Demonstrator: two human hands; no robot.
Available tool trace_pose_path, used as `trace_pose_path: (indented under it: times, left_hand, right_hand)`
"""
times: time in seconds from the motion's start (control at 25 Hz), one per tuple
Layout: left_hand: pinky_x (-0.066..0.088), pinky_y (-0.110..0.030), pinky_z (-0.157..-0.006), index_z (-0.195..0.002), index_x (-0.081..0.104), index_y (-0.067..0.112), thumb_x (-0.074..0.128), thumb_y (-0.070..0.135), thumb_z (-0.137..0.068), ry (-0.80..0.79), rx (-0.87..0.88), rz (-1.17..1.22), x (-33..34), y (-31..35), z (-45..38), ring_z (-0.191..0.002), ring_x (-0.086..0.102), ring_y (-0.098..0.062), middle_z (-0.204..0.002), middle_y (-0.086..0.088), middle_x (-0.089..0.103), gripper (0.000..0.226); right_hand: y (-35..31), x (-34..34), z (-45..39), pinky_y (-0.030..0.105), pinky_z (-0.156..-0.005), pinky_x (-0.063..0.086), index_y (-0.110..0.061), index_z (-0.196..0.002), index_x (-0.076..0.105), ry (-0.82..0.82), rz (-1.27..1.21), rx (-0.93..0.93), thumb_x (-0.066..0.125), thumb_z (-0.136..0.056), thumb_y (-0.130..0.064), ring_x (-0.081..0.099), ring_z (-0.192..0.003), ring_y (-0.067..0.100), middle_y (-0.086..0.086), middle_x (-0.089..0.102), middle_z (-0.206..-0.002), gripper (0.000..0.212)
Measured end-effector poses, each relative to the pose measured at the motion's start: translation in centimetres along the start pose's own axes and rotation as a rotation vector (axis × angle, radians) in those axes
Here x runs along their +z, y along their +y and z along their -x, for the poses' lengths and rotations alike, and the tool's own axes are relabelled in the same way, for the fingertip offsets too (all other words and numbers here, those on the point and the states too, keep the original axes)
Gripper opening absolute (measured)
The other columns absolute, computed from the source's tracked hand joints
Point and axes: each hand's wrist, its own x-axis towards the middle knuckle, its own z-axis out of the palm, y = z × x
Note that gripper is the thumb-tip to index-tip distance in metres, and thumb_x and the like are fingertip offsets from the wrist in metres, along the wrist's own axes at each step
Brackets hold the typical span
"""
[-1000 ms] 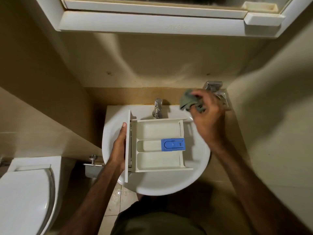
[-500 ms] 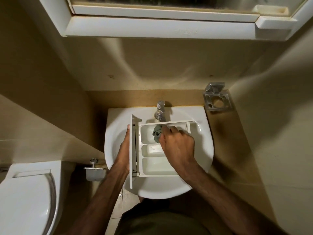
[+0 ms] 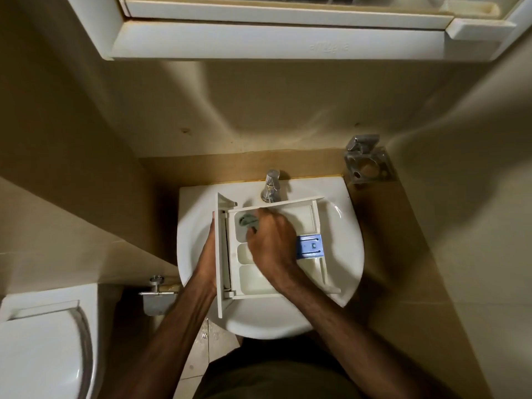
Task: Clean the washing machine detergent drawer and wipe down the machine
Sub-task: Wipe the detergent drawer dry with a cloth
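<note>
Item one: the detergent drawer [image 3: 302, 217], white plastic, which we are holding over the white basin [image 3: 342, 254], its front panel turned to our left and standing on edge. We are seeing three compartments inside, running side by side, with a blue insert [image 3: 311, 246] sitting in the middle one toward the far right end.

Item two: our left hand [image 3: 207, 254], which we are pressing flat against the outside of the front panel, fingers straight and pointing toward the wall, bracing the drawer.

Item three: our right hand [image 3: 270, 240], which we are reaching across the drawer from the right. Its fingers are curling around a small grey-green cloth [image 3: 247, 220], and we are pushing that cloth into the compartment nearest the tap, at the end next to the front panel.

Item four: a chrome tap [image 3: 270, 185], standing at the back of the basin just behind the drawer.

Item five: a metal holder [image 3: 367, 161] on the wall to the right; a toilet [image 3: 43, 349] at lower left; a white cabinet [image 3: 273, 38] overhead.
</note>
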Motion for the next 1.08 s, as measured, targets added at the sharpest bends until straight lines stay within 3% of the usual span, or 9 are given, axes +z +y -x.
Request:
trace_pose_path:
  times: [0.12, 0.2, 0.32, 0.44, 0.56, 0.72, 0.84, 0.96, 1.08]
  left_hand:
    - [0.057, -0.018, -0.064, -0.066, 0.081, 0.023, 0.033, 0.025, -0.114, 0.015, 0.047, 0.027, -0.6, 0.0, -1.3, -0.064, 0.07, -0.004, -0.066, 0.005, 0.071, 0.068]
    - [0.059, -0.03, -0.081, -0.09, 0.082, 0.019, 0.047, 0.051, -0.107, 0.064, 0.038, 0.024, -1.4, 0.0, -1.8, -0.083, 0.073, -0.016, -0.087, -0.003, 0.076, 0.051]
    - [0.053, -0.053, -0.106, -0.123, 0.076, 0.018, 0.056, 0.08, -0.088, 0.028, -0.067, 0.025, -2.0, 0.1, -1.6, -0.113, 0.07, -0.035, -0.121, -0.015, 0.074, 0.074]
    - [0.052, -0.059, -0.105, -0.127, 0.075, 0.022, 0.05, 0.079, -0.092, -0.003, -0.094, 0.054, -1.6, 1.0, -0.8, -0.112, 0.071, -0.037, -0.124, -0.015, 0.074, 0.072]
    - [0.06, -0.048, -0.089, -0.106, 0.082, 0.023, 0.043, 0.069, -0.101, 0.023, -0.061, 0.081, -1.2, 1.0, -0.3, -0.091, 0.076, -0.03, -0.102, -0.009, 0.078, 0.06]
    - [0.063, -0.035, -0.069, -0.099, 0.077, 0.024, 0.036, 0.053, -0.109, -0.003, -0.004, 0.044, -0.2, 0.7, 0.5, -0.077, 0.075, -0.022, -0.086, -0.003, 0.078, 0.051]
    - [0.06, -0.024, -0.058, -0.095, 0.072, 0.017, 0.036, 0.039, -0.113, -0.002, 0.024, -0.004, 0.5, 0.5, 0.2, -0.066, 0.074, -0.013, -0.075, 0.0, 0.076, 0.045]
    - [0.06, -0.024, -0.064, -0.1, 0.073, 0.013, 0.034, 0.036, -0.113, -0.015, 0.059, -0.003, 0.2, 0.4, -0.4, -0.074, 0.075, -0.015, -0.083, -0.004, 0.077, 0.047]
    - [0.062, -0.033, -0.078, -0.108, 0.078, 0.017, 0.04, 0.052, -0.109, -0.036, 0.026, 0.022, -1.1, 0.4, -0.7, -0.09, 0.074, -0.024, -0.101, -0.011, 0.076, 0.051]
  right_hand:
    - [-1.2, 0.6, 0.5, 0.038, -0.087, 0.052, -0.013, -0.112, 0.074, -0.01, -0.042, -0.105, 0.065, -0.09, 0.0, 0.064, -0.107, 0.031, 0.01, 0.075, -0.11, 0.027]
    - [-0.4, -0.2, 0.6, 0.037, -0.087, 0.051, -0.018, -0.107, 0.076, -0.062, -0.098, -0.138, 0.066, -0.091, -0.003, 0.065, -0.104, 0.029, 0.007, 0.076, -0.105, 0.024]
    - [2.6, -2.2, -0.7, 0.036, -0.091, 0.051, -0.021, -0.115, 0.076, -0.196, 0.162, -0.168, 0.06, -0.092, -0.002, 0.065, -0.111, 0.03, 0.008, 0.075, -0.112, 0.034]
    - [4.5, -3.8, -1.7, 0.036, -0.094, 0.057, -0.018, -0.122, 0.071, -0.203, 0.344, -0.102, 0.064, -0.087, 0.005, 0.067, -0.113, 0.026, 0.007, 0.073, -0.12, 0.043]
    - [4.3, -4.4, -1.4, 0.036, -0.087, 0.059, -0.012, -0.115, 0.07, -0.189, 0.395, -0.073, 0.063, -0.088, 0.011, 0.07, -0.106, 0.027, 0.009, 0.072, -0.115, 0.035]
    - [3.5, -2.4, -1.9, 0.036, -0.086, 0.055, -0.022, -0.12, 0.073, -0.019, 0.135, 0.069, 0.058, -0.092, 0.004, 0.07, -0.105, 0.027, 0.007, 0.076, -0.112, 0.041]
    - [1.1, -0.7, -0.9, 0.039, -0.087, 0.052, -0.017, -0.119, 0.075, -0.033, -0.077, -0.019, 0.058, -0.09, 0.007, 0.066, -0.107, 0.032, 0.011, 0.076, -0.111, 0.04]
    - [0.7, -0.4, -0.2, 0.038, -0.089, 0.049, -0.016, -0.12, 0.072, -0.079, -0.121, -0.111, 0.059, -0.091, 0.007, 0.06, -0.111, 0.03, 0.01, 0.074, -0.113, 0.039]
    - [2.6, -2.1, -0.8, 0.037, -0.096, 0.049, -0.024, -0.123, 0.074, -0.196, -0.046, -0.201, 0.057, -0.089, 0.007, 0.058, -0.115, 0.028, 0.005, 0.074, -0.118, 0.049]
